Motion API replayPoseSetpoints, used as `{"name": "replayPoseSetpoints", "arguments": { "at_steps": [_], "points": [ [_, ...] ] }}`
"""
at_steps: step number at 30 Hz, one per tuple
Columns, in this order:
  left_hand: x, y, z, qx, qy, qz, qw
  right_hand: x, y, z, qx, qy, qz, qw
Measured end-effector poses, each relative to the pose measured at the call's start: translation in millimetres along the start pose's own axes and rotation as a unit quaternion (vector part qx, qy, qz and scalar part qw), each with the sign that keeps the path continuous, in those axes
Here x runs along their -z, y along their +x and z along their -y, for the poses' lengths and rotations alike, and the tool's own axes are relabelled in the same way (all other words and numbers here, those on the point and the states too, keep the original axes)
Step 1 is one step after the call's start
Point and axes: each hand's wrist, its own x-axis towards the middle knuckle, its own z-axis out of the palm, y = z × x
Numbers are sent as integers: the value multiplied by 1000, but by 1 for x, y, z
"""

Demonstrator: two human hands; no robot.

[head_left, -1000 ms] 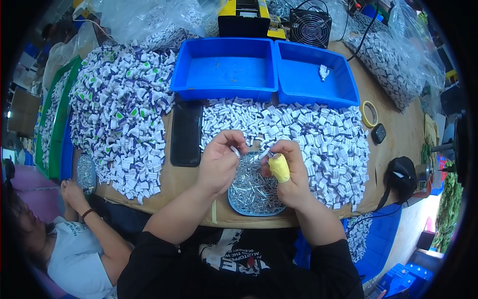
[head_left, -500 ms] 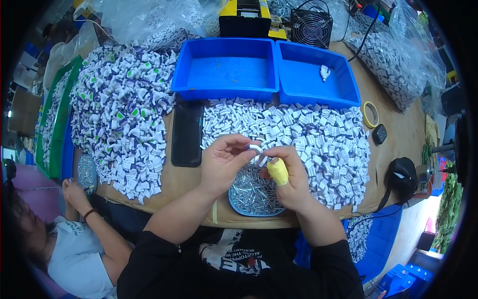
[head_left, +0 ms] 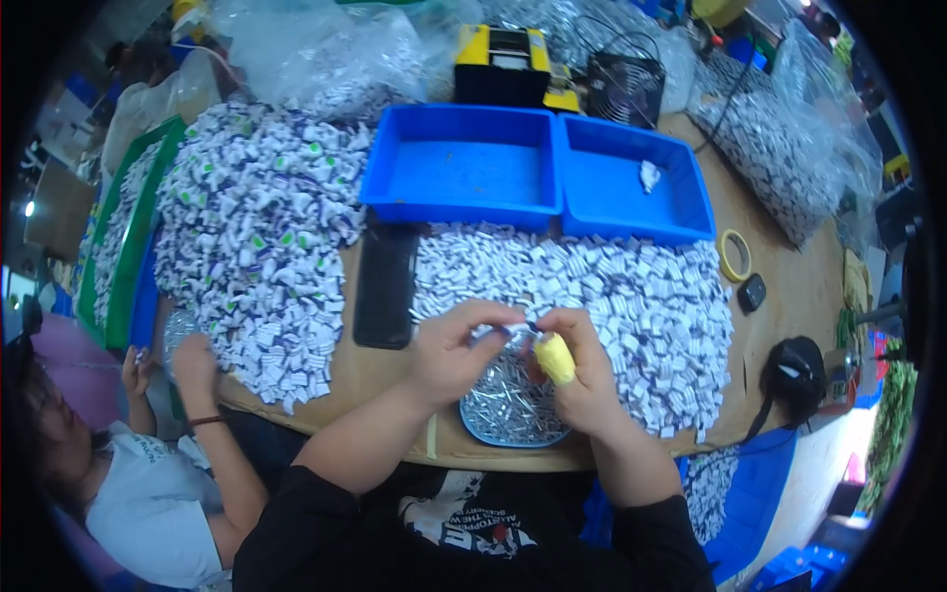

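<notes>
The left hand [head_left: 456, 357] and the right hand [head_left: 582, 380] meet in front of the person, thumbs and forefingers pinched close together on a small white-and-purple piece [head_left: 516, 328]; it is blurred and partly covered, so whether it is one piece or two set against each other cannot be told. The piece is held above the far edge of a light blue tray [head_left: 490, 440] full of loose silvery pins [head_left: 513, 403], and a yellow wrapping [head_left: 554, 358] covers one digit of the right hand. The tray rests near the close edge of a brown counter [head_left: 789, 286]. Just beyond the hands spreads a broad layer of white pieces [head_left: 641, 316], slimmer ones on the left and wider, ridged ones on the right. To the left of this layer lies a black, phone-like slab [head_left: 385, 286], and past it rises a large heap [head_left: 261, 207] of white, purple and green parts. Two blue bins stand side by side behind the layer, the left bin [head_left: 469, 163] and the right bin [head_left: 607, 183], the latter with a single white assembled part [head_left: 649, 177] inside. Farther back are a yellow-and-black box [head_left: 501, 74] and a black fan [head_left: 626, 87]. On the right, a yellow tape roll [head_left: 725, 259] lies near a small black device [head_left: 753, 293], with a black pouch [head_left: 795, 377] closer to the counter's edge. At the far left, a co-worker in a light top [head_left: 148, 508] sits with both hands raised near the heap.
</notes>
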Motion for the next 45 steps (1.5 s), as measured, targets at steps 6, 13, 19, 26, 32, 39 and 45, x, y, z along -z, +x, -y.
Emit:
{"name": "replayPoseSetpoints", "arguments": {
  "at_steps": [6,13,19,26,32,39,45],
  "points": [
    [1,8,5,-226,100,61,967,0,-1,3,-5,-104,-14,994],
    [-13,-11,13,-104,-220,43,969,-3,-2,-12,182,-207,-60,959],
    [-5,-3,6,82,-149,139,976,-2,-6,-4,201,-287,-18,936],
    [3,-8,14,50,-43,174,983,0,-10,-16,131,-49,22,990],
    [1,-3,-1,176,-197,200,944,1,-4,-20,101,116,24,988],
    [6,0,0,237,-327,287,869,6,-4,-21,144,64,40,987],
    [11,-7,1,293,-374,324,818,15,1,-14,232,-36,95,967]
  ]
}}
